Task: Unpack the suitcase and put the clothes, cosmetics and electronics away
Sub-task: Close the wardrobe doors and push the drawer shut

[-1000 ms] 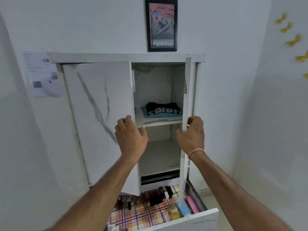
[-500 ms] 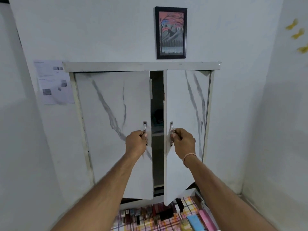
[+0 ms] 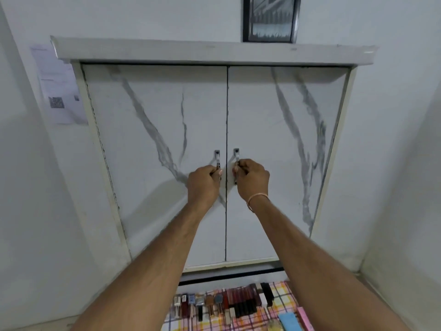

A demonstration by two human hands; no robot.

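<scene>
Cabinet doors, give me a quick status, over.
Left hand grips left handle; right hand grips right handle. Cabinet doors shut flush. Cosmetics drawer below open.

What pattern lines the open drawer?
Multicoloured plaid lining of the open drawer: pink, yellow, dark lines on white; head view.

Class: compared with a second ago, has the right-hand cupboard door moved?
Yes. The right door has swung shut, now flush under the cupboard's top ledge and meeting the left door; right hand grips its handle.

Framed picture; wall paper sheet
</scene>
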